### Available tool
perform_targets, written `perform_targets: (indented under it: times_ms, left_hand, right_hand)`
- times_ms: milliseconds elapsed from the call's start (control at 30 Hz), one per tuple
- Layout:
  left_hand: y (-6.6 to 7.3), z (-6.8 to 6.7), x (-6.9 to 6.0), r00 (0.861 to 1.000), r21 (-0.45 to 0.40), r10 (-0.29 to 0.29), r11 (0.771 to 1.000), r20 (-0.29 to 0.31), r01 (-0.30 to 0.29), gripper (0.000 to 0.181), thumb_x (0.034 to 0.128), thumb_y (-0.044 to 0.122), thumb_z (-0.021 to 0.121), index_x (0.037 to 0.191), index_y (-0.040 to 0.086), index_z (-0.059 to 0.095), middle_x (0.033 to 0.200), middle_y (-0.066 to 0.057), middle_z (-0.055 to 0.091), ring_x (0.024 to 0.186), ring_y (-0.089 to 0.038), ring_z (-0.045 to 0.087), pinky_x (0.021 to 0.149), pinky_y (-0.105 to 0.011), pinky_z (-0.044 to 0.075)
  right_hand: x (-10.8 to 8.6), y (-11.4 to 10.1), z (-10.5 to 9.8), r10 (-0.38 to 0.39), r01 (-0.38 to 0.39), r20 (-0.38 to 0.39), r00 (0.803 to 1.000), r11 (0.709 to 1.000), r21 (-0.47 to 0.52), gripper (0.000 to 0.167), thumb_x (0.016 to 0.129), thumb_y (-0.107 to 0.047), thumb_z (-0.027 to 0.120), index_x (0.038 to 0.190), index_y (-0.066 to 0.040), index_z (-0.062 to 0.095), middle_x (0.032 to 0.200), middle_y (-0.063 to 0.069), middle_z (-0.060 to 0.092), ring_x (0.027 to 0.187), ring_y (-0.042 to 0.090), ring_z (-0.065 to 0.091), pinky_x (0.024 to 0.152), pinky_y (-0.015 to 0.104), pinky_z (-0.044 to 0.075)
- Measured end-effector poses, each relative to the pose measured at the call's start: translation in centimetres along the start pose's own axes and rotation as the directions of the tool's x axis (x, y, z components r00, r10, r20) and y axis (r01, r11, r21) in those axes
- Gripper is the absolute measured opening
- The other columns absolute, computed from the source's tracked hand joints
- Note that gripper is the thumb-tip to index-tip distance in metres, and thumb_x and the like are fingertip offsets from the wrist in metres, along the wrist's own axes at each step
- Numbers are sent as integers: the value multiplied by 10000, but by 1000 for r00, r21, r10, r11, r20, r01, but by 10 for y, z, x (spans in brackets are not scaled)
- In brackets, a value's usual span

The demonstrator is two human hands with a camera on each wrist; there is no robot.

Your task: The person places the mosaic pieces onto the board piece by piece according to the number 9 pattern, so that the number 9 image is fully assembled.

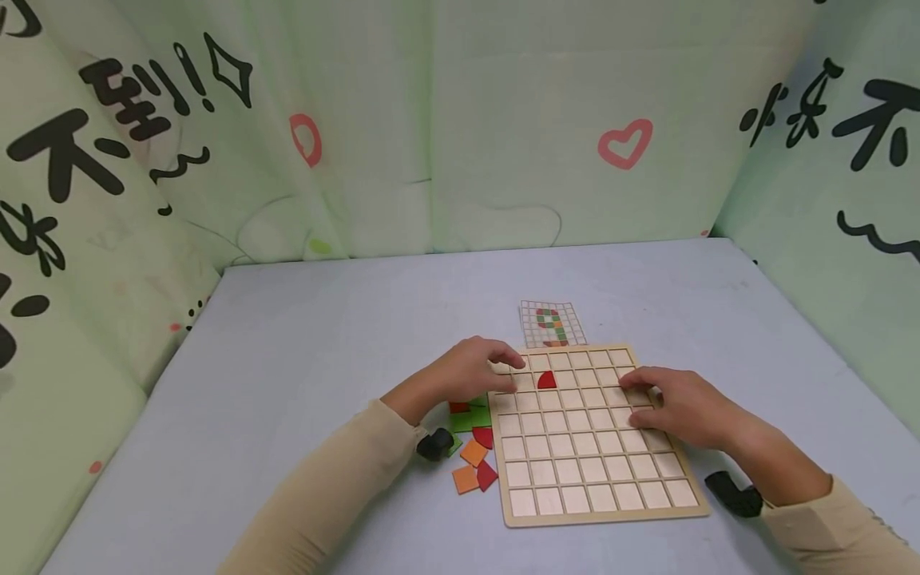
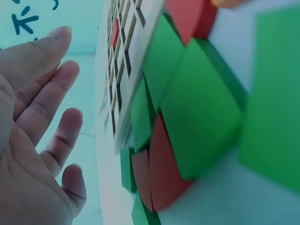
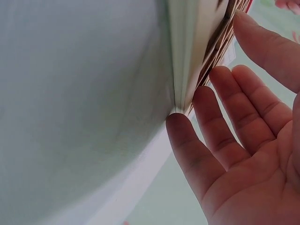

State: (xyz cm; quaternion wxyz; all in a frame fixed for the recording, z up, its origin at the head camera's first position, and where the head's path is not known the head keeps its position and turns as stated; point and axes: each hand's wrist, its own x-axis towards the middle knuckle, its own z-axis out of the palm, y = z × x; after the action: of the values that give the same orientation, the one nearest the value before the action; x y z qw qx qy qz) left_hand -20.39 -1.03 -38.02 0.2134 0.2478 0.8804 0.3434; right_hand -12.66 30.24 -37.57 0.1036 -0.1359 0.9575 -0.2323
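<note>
A wooden grid board (image 1: 553, 471) lies on the table with one red quarter-circle piece (image 1: 547, 381) in a cell of its second row from the far side. Over the board's far left corner hovers my left hand (image 1: 467, 371), thumb and fingers apart and holding nothing. My right hand (image 1: 686, 407) rests at the board's right edge with relaxed fingers; in the right wrist view its fingertips (image 3: 180, 124) touch the board's side. Beside the left edge lie loose green pieces (image 2: 201, 108), red pieces (image 1: 486, 476) and orange squares (image 1: 473, 453), some partly hidden by my left arm.
A card (image 1: 573, 321) printed with a coloured pattern on a grid lies just beyond the board's far edge. The white table (image 1: 323, 335) is bordered by printed curtains (image 1: 503, 144) at the back and both sides.
</note>
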Motion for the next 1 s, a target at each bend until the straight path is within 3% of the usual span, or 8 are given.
perform_targets:
  times_ms: [267,500,733,1000]
  left_hand:
    - [-14,-5,-11,1000,-12,4,1000,-18,-5,300,929,229,723,1225,191,688,1223,46,647,1175,-175,506,963,-348,466]
    - [-24,-11,-20,997,-9,-53,999,-51,52,307,913,220,741,1216,203,692,1254,20,641,1212,-204,484,984,-387,462]
    - [-35,-15,-25,994,6,-84,996,-71,85,311,910,208,742,1217,201,692,1238,27,646,1183,-206,495,972,-383,470]
    - [-49,-20,-28,993,20,-78,997,-91,80,323,900,225,757,1215,191,691,1255,6,648,1210,-223,511,1010,-426,446]
  right_hand:
    - [0,1,-1,4,-4,5,1000,1000,9,504,857,-255,783,1277,-28,623,1227,166,620,1019,325,608,862,501,468]
    - [0,0,0,15,-15,11,1000,1000,14,508,852,-260,788,1275,-31,624,1228,164,620,1018,319,605,865,503,468]
    - [0,1,1,12,-12,10,1000,1000,7,505,849,-261,790,1271,-37,626,1231,166,621,1031,323,605,870,506,467]
    - [1,-1,-1,5,-5,2,1000,1000,-1,498,846,-256,792,1265,-41,628,1214,150,624,1026,317,601,863,496,464]
